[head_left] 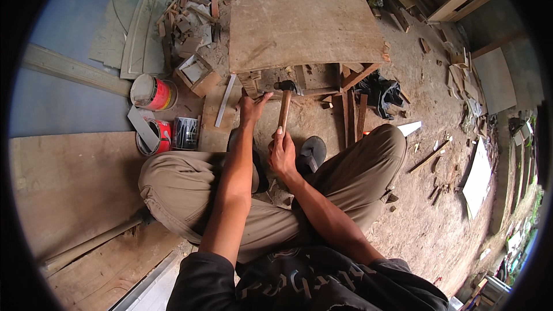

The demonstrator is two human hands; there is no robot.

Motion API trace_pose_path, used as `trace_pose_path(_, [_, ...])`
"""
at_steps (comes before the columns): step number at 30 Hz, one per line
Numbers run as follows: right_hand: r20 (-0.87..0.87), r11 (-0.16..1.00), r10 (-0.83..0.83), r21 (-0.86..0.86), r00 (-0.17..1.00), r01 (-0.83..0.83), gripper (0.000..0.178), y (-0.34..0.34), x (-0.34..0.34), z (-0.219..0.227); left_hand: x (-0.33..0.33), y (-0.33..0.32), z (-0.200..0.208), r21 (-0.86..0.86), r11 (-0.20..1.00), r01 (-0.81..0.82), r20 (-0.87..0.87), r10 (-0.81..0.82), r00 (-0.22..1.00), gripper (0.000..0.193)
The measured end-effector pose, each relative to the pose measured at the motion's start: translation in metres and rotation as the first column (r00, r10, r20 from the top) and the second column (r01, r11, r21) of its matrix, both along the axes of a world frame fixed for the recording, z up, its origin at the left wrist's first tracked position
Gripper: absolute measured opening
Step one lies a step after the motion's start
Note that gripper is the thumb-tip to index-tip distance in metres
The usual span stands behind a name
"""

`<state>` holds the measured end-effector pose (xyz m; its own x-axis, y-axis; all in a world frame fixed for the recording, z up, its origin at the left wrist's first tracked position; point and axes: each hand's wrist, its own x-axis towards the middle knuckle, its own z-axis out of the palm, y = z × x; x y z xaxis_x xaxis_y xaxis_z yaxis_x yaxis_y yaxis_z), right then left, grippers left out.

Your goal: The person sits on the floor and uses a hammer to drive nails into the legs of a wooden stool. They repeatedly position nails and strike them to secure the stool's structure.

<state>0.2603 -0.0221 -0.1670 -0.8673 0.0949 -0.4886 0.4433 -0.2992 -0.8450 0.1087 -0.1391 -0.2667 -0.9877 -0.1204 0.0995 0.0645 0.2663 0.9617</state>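
In front of me stands a low wooden table (305, 17) with a plywood top and a frame of wooden pieces beneath its near edge. My left hand (252, 108) is at the near left wooden leg (249, 83), its thumb out to the right and its other fingers partly hidden around the wood. The right hand (281, 153) is closed low on the handle of a hammer (285, 109). The hammer points away from me, its dark head just under the tabletop's near edge, right of my left thumb.
Paint cans (152, 92) and a dark can (185, 132) stand at the left beside a pale strip (225, 101). Wood offcuts (190, 29) are heaped at the far left. A black plastic bag (383, 97) lies right of the table; scraps and a white sheet (477, 178) are farther right.
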Motion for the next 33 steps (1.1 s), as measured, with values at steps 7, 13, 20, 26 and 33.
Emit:
trace_pose_path(7, [-0.012,0.999,0.028,0.036,1.0,-0.028,0.044,0.0,0.0,-0.008,-0.001,0.003,0.001,0.005,1.0,-0.009,-0.023,0.009,1.0,0.042])
trace_pose_path(13, [-0.009,0.999,0.025,0.03,1.0,-0.025,0.045,0.0,0.0,-0.013,-0.003,0.005,-0.006,0.01,0.999,-0.047,-0.015,0.047,0.999,0.041])
trace_pose_path(20, [-0.033,0.998,0.035,0.061,0.999,-0.033,0.045,0.0,-0.002,-0.021,-0.001,0.005,-0.007,-0.021,0.998,-0.057,0.078,0.059,0.995,0.043])
trace_pose_path(26, [-0.02,0.997,0.039,0.069,0.999,-0.038,0.045,0.0,-0.001,-0.021,-0.001,0.008,-0.009,0.035,0.995,-0.091,0.01,0.091,0.996,0.034])
trace_pose_path(33, [-0.01,0.997,0.041,0.068,0.999,-0.04,0.046,0.0,-0.001,-0.016,-0.002,0.006,-0.01,0.042,0.997,-0.067,-0.02,0.068,0.997,0.042])
